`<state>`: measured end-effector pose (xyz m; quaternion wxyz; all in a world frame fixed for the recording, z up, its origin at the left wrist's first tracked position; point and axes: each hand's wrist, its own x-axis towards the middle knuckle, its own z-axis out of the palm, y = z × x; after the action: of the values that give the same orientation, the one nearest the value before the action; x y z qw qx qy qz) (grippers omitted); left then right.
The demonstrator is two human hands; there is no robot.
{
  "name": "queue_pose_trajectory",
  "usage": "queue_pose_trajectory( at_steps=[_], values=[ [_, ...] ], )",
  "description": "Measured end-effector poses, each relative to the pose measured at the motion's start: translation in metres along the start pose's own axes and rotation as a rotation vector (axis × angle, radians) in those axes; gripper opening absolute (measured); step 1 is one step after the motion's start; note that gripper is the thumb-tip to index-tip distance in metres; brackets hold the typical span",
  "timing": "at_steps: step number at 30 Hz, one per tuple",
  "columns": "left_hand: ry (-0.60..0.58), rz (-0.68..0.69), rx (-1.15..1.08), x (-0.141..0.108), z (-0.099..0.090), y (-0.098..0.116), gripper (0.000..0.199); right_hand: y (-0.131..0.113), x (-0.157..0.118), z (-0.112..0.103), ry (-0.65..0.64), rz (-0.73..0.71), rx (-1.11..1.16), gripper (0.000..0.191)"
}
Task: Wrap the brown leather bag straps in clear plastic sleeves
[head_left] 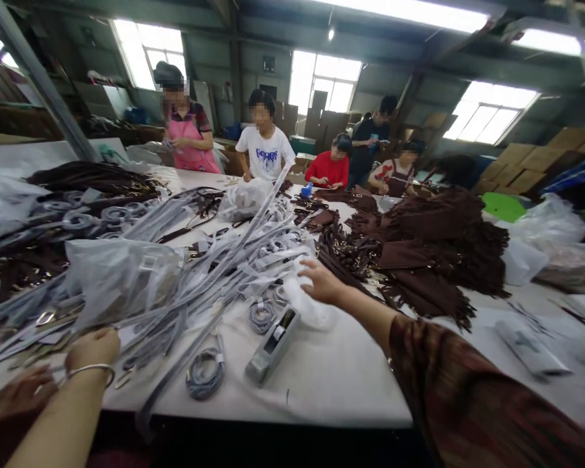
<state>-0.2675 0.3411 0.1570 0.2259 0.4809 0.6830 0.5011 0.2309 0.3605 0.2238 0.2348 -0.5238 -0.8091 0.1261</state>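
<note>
My left hand, with a bangle at the wrist, is closed at the left over the near edge of a pile of straps. A long grey plastic-wrapped strap runs from it across the pile, its far end raised; the fingertips are hidden. My right hand is open, fingers apart, beside the tangled wrapped straps and above crumpled white plastic. Below it lie a grey tape dispenser and coiled straps. A clear plastic bag sits beyond my left hand.
Another person's hand is at the far left, close to mine. Dark brown fringed pieces are heaped at the right, with scissors nearby. Several co-workers are across the white table. Dark straps lie at the left.
</note>
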Motion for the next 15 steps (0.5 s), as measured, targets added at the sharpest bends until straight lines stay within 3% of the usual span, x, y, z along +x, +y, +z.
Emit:
queue_pose_trajectory(
  at_steps=[3,5,8,11,13,15],
  values=[
    [-0.039,0.023,0.354,0.01,0.043,-0.015,0.016,-0.004,-0.051,0.061,-0.065,0.041,0.05,0.023],
    [-0.175,0.104,0.46,0.017,0.09,-0.013,0.01,-0.004,-0.081,0.084,-0.08,0.058,0.084,0.022],
    [-0.439,0.281,0.515,0.027,0.176,-0.001,0.029,-0.008,-0.117,0.106,-0.089,0.173,0.189,0.02],
    [-0.589,0.392,0.58,0.033,0.251,0.018,0.043,-0.014,-0.142,0.121,-0.115,0.276,0.289,0.024],
    [-0.637,0.418,0.627,0.035,0.284,0.031,0.047,-0.017,-0.152,0.127,-0.155,0.292,0.366,0.024],
    [-0.669,0.43,0.66,0.038,0.301,0.044,0.037,-0.019,-0.16,0.128,-0.191,0.315,0.426,0.023]
  ],
)
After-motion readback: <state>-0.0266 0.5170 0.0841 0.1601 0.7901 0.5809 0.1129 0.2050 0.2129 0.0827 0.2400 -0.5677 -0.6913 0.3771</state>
